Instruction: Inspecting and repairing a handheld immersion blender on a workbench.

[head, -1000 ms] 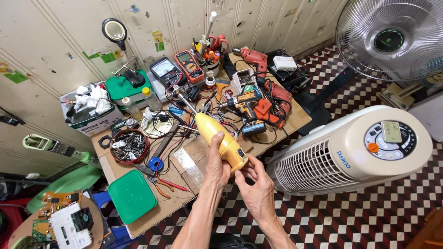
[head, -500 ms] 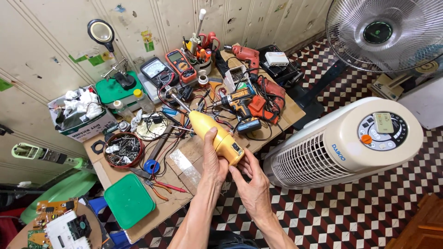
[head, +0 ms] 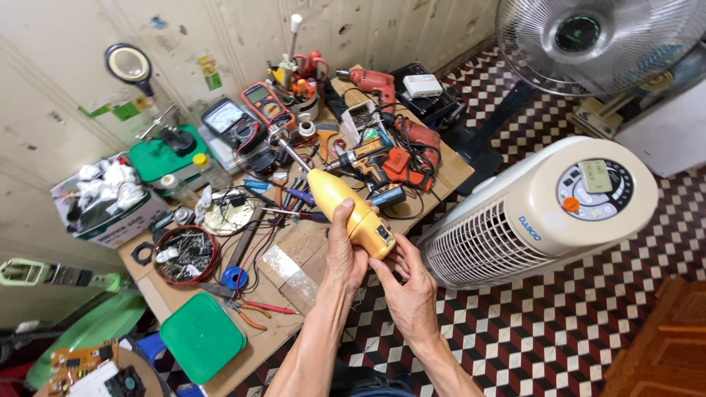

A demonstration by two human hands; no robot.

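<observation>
Yellow plastic fills my grip: my left hand [head: 344, 254] is wrapped closed around the body of a yellow handheld tool [head: 351, 212], held just above the near edge of the cluttered wooden bench [head: 430, 192], while my right hand [head: 407, 288] cups the tool's butt end with fingers half open, the fingertips touching its lower side. A thin metal shaft [head: 291, 153] rises from the tool's tapered nose and tilts away from me toward the wall, ending in a small round head. Behind the tool lie a cordless drill [head: 365, 159] with an orange-and-black body and a red corded drill [head: 373, 82], both amid tangled black cables. Two multimeters [head: 248, 110] rest side by side near the wall, one grey, one orange-edged. To my left on the bench sit a round bowl of metal parts [head: 185, 254], a blue tape roll [head: 234, 278] and red-handled pliers [head: 257, 312], with a green square lid [head: 202, 338] overhanging the bench's near corner. A cardboard box of crumpled white scraps [head: 107, 202] stands at the far left end, a magnifying lamp [head: 129, 66] above it against the wall. On the checkered floor [head: 559, 323] to my right a cream tower fan [head: 540, 213] lies on its side, and a pedestal fan [head: 588, 40] stands beyond it.
</observation>
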